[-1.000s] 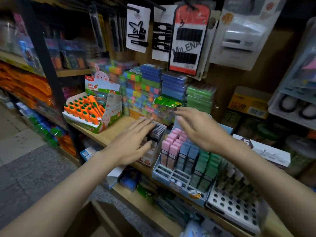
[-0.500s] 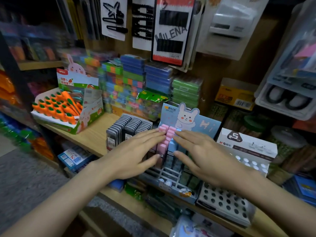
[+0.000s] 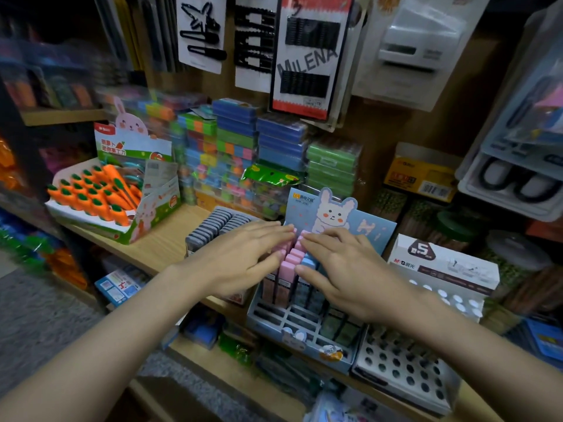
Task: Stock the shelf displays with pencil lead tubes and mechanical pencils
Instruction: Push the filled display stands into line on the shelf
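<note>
Fingers [image 3: 274, 236] of the left hand [image 3: 240, 263] lie straight and flat, and so do the fingers [image 3: 323, 242] of the right hand [image 3: 350, 275]. Both hands are open and hold nothing. Their tips nearly meet over the pink pencil lead tubes [image 3: 289, 263], and they press on the tube tops. The tubes stand upright in a blue display box [image 3: 304, 336] with little square slots. A blue tube [image 3: 309, 263] stands just beside the pink ones, under the right fingers. Behind the fingers rises the box's back card with a white bunny [image 3: 332, 211] on it.

Under the left hand sits a tray of grey lead cases [image 3: 213, 223], packed in rows. To the right of the right hand is a white box with round holes [image 3: 405, 373], and its lid shows a big 5 [image 3: 422, 248]. All of these sit on a wooden shelf [image 3: 164, 239].

Far to the left of the fingers is a carrot box [image 3: 100, 196] full of orange carrot shapes. Behind the fingers are stacks of colourful erasers [image 3: 231, 141]. Above them hang cards of black hair clips [image 3: 304, 53].
</note>
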Demonstrator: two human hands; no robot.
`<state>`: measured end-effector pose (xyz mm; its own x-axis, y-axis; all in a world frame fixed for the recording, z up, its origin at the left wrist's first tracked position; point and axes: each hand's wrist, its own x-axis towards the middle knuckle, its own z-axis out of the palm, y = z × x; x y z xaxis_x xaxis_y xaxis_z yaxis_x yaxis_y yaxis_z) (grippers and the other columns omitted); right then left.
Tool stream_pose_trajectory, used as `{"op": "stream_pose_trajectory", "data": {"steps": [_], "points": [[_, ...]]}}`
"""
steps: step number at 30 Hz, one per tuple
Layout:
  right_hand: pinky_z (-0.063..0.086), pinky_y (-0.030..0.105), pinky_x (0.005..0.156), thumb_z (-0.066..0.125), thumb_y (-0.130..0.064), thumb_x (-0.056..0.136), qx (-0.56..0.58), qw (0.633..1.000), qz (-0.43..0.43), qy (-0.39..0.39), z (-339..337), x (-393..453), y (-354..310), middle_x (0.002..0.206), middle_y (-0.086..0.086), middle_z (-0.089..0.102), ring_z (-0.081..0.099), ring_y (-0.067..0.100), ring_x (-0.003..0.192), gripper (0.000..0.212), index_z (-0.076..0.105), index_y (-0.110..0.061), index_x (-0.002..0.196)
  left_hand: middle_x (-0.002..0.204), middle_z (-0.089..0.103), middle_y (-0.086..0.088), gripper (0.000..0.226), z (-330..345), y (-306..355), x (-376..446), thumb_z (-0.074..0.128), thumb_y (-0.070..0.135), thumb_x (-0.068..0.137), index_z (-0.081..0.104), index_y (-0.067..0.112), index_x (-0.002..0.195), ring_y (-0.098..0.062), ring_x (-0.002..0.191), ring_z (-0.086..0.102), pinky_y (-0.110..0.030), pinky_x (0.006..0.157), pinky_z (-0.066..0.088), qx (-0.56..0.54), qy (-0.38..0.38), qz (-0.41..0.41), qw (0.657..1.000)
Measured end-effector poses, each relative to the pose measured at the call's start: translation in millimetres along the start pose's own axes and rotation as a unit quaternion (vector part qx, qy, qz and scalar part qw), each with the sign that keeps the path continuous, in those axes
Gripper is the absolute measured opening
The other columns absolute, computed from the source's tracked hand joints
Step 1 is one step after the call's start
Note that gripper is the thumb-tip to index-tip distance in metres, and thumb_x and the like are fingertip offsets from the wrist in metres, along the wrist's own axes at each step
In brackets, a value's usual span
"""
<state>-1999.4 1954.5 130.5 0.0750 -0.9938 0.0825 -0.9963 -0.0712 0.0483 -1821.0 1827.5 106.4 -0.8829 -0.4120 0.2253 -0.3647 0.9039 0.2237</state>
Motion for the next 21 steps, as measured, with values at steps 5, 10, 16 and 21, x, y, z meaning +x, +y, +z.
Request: {"op": "stream_pose_trajectory", "data": {"steps": [5,10,16,21], "points": [[0.028,0.039,0.103,0.01,-0.066,0.091,-0.022,1.0,-0.007,0.008,-3.5,3.8,0.0,0.151,-0.008,0.041,0.03,0.018,0.132,0.075,0.044,-0.024,0.143,0.156,0.031,0.012,0.05,-0.8,1.1,0.2,0.034,0.041,0.102,0.034,0.025,0.15,0.0,0.144,0.021,-0.025,0.12,0.015,-0.009,0.002,-0.008,1.0],[0.027,0.04,0.099,0.012,-0.066,0.091,-0.027,1.0,0.006,0.009,0.1,2.1,0.1,0.151,-0.008,0.04,0.031,0.018,0.131,0.074,0.039,-0.023,0.145,0.154,0.032,0.017,0.048,-3.6,0.9,-2.1,0.036,0.042,0.102,0.038,0.028,0.147,0.003,0.144,0.015,-0.014,0.116,0.009,-0.015,0.012,-0.008,1.0],[0.022,0.034,0.115,0.019,-0.059,0.098,0.038,0.999,0.024,0.018,-16.5,-9.3,5.7,0.154,-0.009,0.036,0.028,0.012,0.14,0.063,0.034,-0.026,0.149,0.156,0.022,0.024,0.048,-6.9,4.9,-13.3,0.035,0.043,0.101,0.033,0.036,0.148,0.01,0.143,0.004,-0.011,0.115,0.003,-0.019,0.009,0.01,1.0],[0.014,0.014,0.115,0.021,-0.055,0.098,0.057,0.997,0.004,0.052,-27.7,-57.7,14.1,0.148,-0.009,0.046,0.036,0.006,0.137,0.062,0.048,-0.023,0.144,0.158,0.008,0.027,0.053,-1.1,15.5,-34.1,0.031,0.049,0.101,0.021,0.038,0.152,0.008,0.144,-0.007,-0.009,0.112,-0.009,0.021,-0.005,0.052,0.998]]}}
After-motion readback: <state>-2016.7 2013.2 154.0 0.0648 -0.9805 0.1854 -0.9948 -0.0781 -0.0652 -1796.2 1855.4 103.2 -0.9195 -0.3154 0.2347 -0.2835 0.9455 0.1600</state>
